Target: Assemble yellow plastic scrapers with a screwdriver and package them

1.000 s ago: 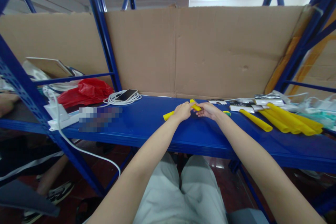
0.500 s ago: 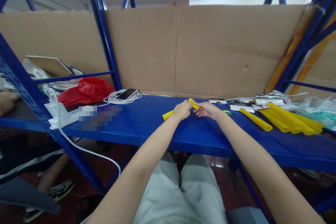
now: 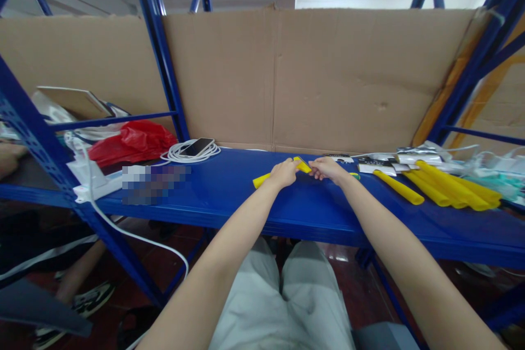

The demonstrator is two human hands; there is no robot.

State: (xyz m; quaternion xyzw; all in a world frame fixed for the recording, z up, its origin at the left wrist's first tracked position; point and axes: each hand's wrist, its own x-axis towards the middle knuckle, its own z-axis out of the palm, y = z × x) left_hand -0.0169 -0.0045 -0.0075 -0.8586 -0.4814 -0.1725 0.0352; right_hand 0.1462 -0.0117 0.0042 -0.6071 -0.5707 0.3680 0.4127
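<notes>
A yellow tube (image 3: 261, 180) slants just above the blue shelf, or rests on it; I cannot tell which. Wrapped around its middle is my left hand (image 3: 284, 173), closed, so part of the tube is hidden. The tube's other end (image 3: 302, 165) sticks out to the right of that hand. There, my right hand (image 3: 326, 168) has its fingers bent together, with the tips against the tube's edge. Any small thing between those fingertips is too small to make out. Behind the right wrist, a green and yellow object (image 3: 355, 176) shows only in part.
Several yellow tubes (image 3: 455, 186) lie at the right, with one single tube (image 3: 397, 187) beside them. Black-and-white packets (image 3: 377, 166) are behind. On the left are a coiled white cable (image 3: 180, 152), a phone (image 3: 199, 146) and a red plastic bag (image 3: 139, 142). Blue uprights (image 3: 158, 49) and cardboard (image 3: 221, 82) bound the shelf.
My right hand has shifted slightly right, toward the tube's end, and its fingers have drawn closer together. My left hand keeps its hold almost unmoved. The view has shifted a little.
</notes>
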